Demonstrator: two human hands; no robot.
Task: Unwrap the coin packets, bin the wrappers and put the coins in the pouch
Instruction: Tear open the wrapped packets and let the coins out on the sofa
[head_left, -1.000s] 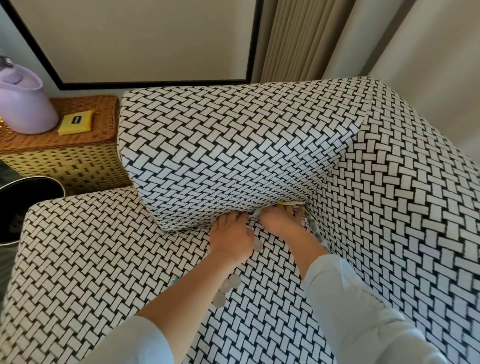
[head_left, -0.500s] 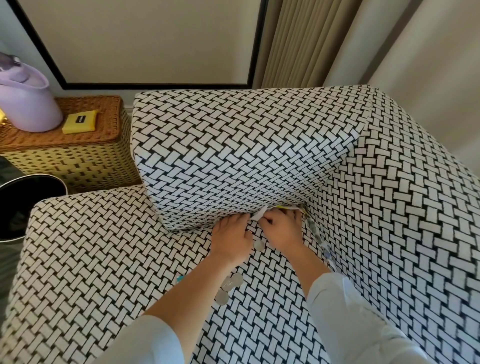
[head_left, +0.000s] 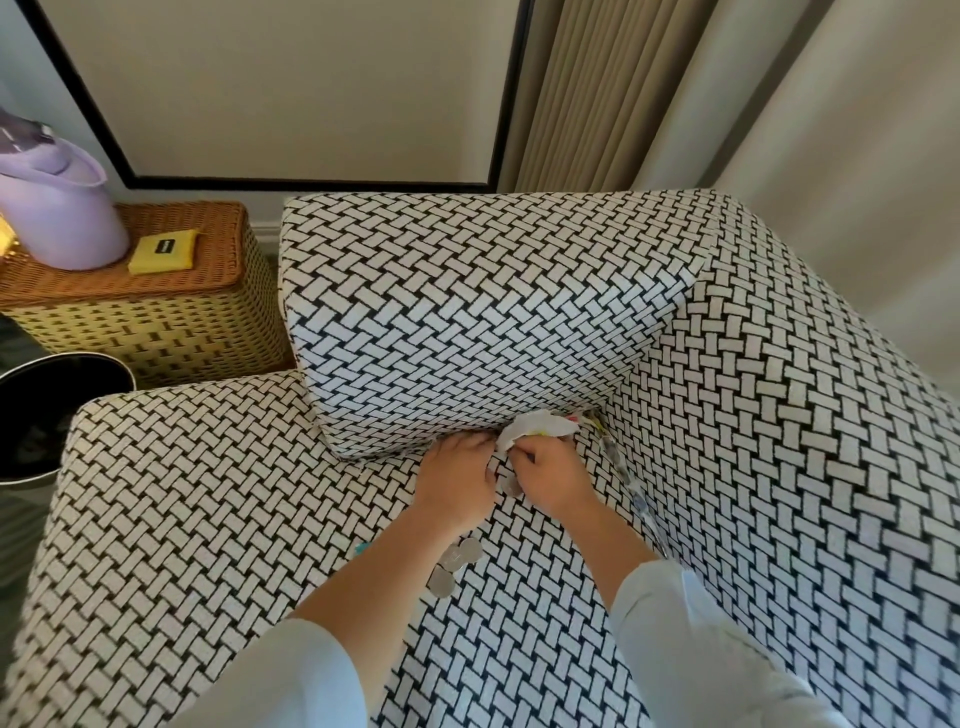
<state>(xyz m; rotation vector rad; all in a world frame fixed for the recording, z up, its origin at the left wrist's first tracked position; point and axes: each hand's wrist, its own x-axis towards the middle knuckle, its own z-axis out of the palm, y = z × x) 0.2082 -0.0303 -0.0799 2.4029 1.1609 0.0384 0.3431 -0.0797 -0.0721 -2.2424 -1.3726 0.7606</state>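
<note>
Filling most of the view is a sofa (head_left: 208, 519) in a black-and-white weave, with its back cushion (head_left: 467, 312) standing along the seat's far edge. Off the seat's left edge stands a wicker hamper (head_left: 156, 332), and a black bin (head_left: 67, 357) is just in front of it. A lilac jug (head_left: 57, 218) sits on the hamper's lid.

Both hands are at the seat's far right corner. The right hand (head_left: 553, 475) pinches a crumpled white wrapper (head_left: 537, 428) that sticks up against the cushion's lower edge. The left hand (head_left: 457, 480) lies knuckles up just beside it, its fingers curled under at the wrapper's left edge. Whether it grips the paper I cannot tell.

A yellow pad (head_left: 163, 251) lies on the lid's near right corner. Clear packets (head_left: 626, 480) line the seat's right edge. Loose coins (head_left: 457, 564) lie mid-seat beside the left forearm.
</note>
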